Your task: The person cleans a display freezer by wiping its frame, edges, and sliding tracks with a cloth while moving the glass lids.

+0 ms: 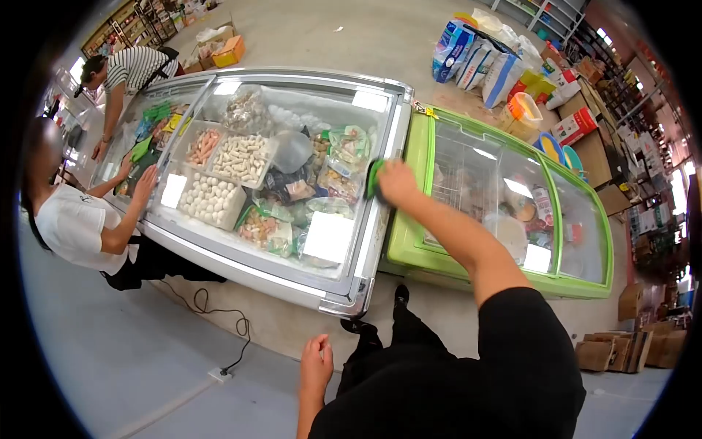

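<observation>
Head view: my right fingers (389, 174) grip a green pad (375, 178) at the silver freezer (234, 274)'s edge; wiping seems underway, remainder unclear; my left fingers (322, 344) hang released.

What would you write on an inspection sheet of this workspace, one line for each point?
Surface: glass tops of a grey-framed freezer and a green freezer, end to end; bright reflections.
Things: green-and-black object at the grey freezer's end rim; exact kind unclear.
Clutter: full bags on the floor behind the green freezer; cardboard at the right.
Hands: right hand grips the green-and-black object; left hand hangs low, fingers curled, nothing seen in it.
Cables: black cable loops on the floor, to a white socket.
Surroundings: person in white with hands at the glass; person in stripes leaning over the far end.
</observation>
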Tool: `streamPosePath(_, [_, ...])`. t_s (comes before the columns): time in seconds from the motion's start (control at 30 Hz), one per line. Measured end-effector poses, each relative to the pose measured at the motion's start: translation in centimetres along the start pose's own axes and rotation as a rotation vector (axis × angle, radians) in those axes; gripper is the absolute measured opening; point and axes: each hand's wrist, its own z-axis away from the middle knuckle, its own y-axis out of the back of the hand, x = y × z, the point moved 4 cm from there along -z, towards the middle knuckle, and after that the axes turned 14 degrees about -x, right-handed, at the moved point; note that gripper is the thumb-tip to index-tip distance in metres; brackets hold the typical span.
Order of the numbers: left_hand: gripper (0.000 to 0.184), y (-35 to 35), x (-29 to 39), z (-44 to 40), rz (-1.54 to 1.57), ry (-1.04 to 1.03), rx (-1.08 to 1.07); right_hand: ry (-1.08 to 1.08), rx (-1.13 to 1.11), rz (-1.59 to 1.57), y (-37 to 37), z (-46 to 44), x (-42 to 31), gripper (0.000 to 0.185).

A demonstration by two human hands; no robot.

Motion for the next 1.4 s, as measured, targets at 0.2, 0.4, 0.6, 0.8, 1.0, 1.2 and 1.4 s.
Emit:
streamPosePath(0.2, [0.018, -2.2, -0.8, 3.6, 0.000, 0.083, 0.038, -0.425, -0.179, 0.012, -0.5, -5.8, 5.2, 0.033])
streamPosePath(0.4, [0.018, -3.3, -0.1, 1.5, 0.065, 0.125, -0.009, -0.145, -0.159, 0.105, 0.2, 5.5, -6.0, 0.032])
streamPosePath(0.6, [0.026, -4.0, 1.5, -5.3, 0.082, -0.056, -0.040, 0.200, -0.367, -0.418, 2.4, 20.4, -14.8, 0.032])
streamPosePath(0.8, [0.044, -4.6, 5.4, -7.9, 1.283, 0.184, -0.096, -0.171, -0.601, -2.211, 2.3, 19.8, -13.8, 0.041])
streamPosePath(1.0, [0.034, -1.1, 7.0, -11.8, 0.557, 0.121, -0.026, 0.217, -0.308, -1.128, 8.0, 17.4, -10.0, 0.047])
streamPosePath(1.2, [0.056, -3.4, 7.9, -18.7, -0.449, -0.250, -0.218, -0.089, 0.050, -0.799, 6.6, 16.1, 1.3, 0.044])
streamPosePath(1.4, [0.054, -3.1, 7.2, -25.1, -0.534, -0.605, -0.354, -0.348, 0.000, -0.601, 3.1, 19.6, 3.4, 0.052])
